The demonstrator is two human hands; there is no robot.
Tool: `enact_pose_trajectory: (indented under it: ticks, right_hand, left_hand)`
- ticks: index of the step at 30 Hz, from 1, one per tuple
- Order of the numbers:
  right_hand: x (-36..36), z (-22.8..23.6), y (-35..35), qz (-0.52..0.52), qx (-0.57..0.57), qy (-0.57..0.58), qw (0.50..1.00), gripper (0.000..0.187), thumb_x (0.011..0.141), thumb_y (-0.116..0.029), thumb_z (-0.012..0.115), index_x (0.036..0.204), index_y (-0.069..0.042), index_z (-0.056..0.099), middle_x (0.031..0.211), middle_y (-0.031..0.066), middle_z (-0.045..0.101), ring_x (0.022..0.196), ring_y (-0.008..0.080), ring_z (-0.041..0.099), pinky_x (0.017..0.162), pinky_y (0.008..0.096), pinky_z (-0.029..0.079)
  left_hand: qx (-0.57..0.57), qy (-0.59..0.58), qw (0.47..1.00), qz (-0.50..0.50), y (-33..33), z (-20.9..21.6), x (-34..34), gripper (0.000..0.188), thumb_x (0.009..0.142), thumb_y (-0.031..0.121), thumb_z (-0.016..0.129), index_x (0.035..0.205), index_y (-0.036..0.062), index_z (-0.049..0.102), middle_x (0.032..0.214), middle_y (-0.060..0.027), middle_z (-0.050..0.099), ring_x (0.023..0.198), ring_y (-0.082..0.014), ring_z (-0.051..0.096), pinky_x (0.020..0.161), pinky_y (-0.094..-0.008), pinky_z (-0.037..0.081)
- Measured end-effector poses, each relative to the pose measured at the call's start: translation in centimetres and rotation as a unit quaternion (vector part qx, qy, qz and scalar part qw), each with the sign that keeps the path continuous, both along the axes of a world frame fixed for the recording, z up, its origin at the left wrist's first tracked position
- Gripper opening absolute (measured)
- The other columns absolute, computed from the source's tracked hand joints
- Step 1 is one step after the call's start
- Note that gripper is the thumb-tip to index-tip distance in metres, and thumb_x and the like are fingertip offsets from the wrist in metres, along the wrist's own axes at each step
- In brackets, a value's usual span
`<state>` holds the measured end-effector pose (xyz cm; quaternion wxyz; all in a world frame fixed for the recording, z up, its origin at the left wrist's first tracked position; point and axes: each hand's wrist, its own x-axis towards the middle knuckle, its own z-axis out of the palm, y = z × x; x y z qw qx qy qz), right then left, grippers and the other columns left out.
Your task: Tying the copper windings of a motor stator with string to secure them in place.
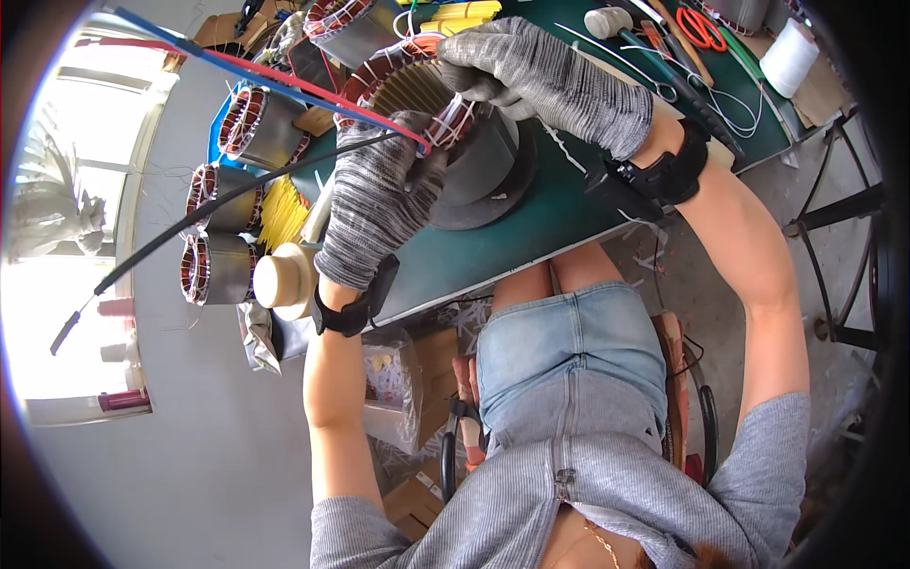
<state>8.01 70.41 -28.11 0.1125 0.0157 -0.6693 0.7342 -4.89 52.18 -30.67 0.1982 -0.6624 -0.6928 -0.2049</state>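
Observation:
A motor stator stands on a round black base at the table's near edge; its copper-red winding is laced with white cord. My left hand, in a grey striped knit glove, is closed on the winding's near left rim. Red and blue sleeved leads and a black sleeved lead cross over its fingers and stick out to the left. At the stator's far right rim, my right hand, gloved alike, has its fingers curled together against the winding. What they pinch is hidden.
More wound stators stand along the table's left side, near yellow strips and a cream round-headed mallet. Orange-handled scissors, a white thread spool, a white-headed hammer and other tools lie at far right.

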Motion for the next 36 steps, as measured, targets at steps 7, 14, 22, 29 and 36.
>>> enact_pose_trajectory:
  ticks: [7, 14, 22, 29, 36]
  right_hand:
    - [-1.9, -0.6, 1.1, 0.063, -0.21, -0.106, 0.97, 0.037, 0.093, -0.032, 0.05, 0.118, -0.006, 0.056, 0.08, -0.0015, 0.059, 0.06, 0.0028, 0.051, 0.047, 0.0152, 0.038]
    - [-1.9, -1.8, 0.8, 0.029, -0.072, -0.015, 0.997, 0.027, 0.094, -0.031, 0.048, 0.079, -0.008, 0.05, 0.06, -0.0073, 0.029, 0.046, 0.0, 0.026, 0.04, 0.0149, 0.021]
    - [3.8, -7.8, -6.9, 0.001, -0.425, -0.027, 0.905, 0.024, 0.09, -0.035, 0.055, 0.088, -0.011, 0.056, 0.069, -0.006, 0.047, 0.05, 0.0004, 0.031, 0.045, 0.0148, 0.027]
    - [-0.5, -6.5, -0.3, -0.096, 0.147, 0.161, 0.971, 0.021, 0.087, -0.027, 0.055, 0.084, -0.007, 0.056, 0.062, -0.0045, 0.046, 0.05, 0.0024, 0.04, 0.043, 0.0163, 0.034]
    - [-1.2, -4.3, 1.9, 0.089, -0.264, -0.014, 0.96, 0.021, 0.094, -0.025, 0.046, 0.085, -0.007, 0.052, 0.063, -0.0052, 0.037, 0.046, 0.0002, 0.027, 0.037, 0.0136, 0.02]
  left_hand:
    - [0.016, -0.017, 1.0, 0.009, 0.6, -0.4, 0.2, 0.032, 0.073, 0.012, 0.068, 0.102, 0.0043, 0.058, 0.09, -0.0144, 0.059, 0.081, -0.0317, 0.056, 0.074, -0.0397, 0.044]
    - [0.028, 0.0, 1.0, 0.007, 0.6, 0.0, 0.3, 0.029, 0.071, 0.014, 0.07, 0.097, 0.0044, 0.059, 0.083, -0.0138, 0.058, 0.08, -0.032, 0.055, 0.073, -0.0403, 0.044]
    - [-0.009, -0.046, 0.998, 0.041, 0.8, -0.1, 0.7, 0.025, 0.071, 0.016, 0.069, 0.09, 0.0026, 0.058, 0.077, -0.0144, 0.057, 0.071, -0.0334, 0.055, 0.066, -0.04, 0.044]
    - [-0.017, -0.025, 0.998, 0.063, 0.2, -0.2, 0.2, 0.029, 0.07, 0.016, 0.068, 0.095, 0.004, 0.058, 0.086, -0.0139, 0.059, 0.08, -0.0339, 0.055, 0.074, -0.0407, 0.043]
    - [-0.026, -0.036, 0.998, 0.032, 0.2, 0.7, 0.2, 0.031, 0.069, 0.013, 0.068, 0.097, 0.0038, 0.058, 0.088, -0.0131, 0.058, 0.084, -0.0312, 0.053, 0.078, -0.0409, 0.042]
